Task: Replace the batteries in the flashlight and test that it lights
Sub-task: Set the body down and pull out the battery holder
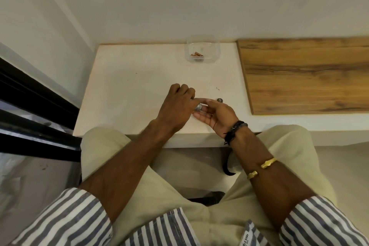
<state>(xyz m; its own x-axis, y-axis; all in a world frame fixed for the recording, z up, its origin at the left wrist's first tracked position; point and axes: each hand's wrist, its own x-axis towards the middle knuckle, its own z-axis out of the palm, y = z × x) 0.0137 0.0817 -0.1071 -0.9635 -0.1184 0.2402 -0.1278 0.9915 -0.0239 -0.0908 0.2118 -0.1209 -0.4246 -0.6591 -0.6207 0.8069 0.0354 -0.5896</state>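
Observation:
A small silvery flashlight (199, 107) lies between both hands over the white table (129, 90); only its round end shows. My left hand (176, 106) reaches over it from the left, index finger stretched across its top. My right hand (216, 118) cups it from below and right, palm up, thumb on top. A small dark round cap (219, 100) rests on the table just behind my right hand. At the back stands a clear plastic container (202, 50) holding reddish-brown batteries (197, 54).
A wood-grain board (307, 76) covers the right part of the surface. A white wall runs behind, and a dark window frame (36, 106) stands on the left. My knees in pale trousers sit under the table's front edge.

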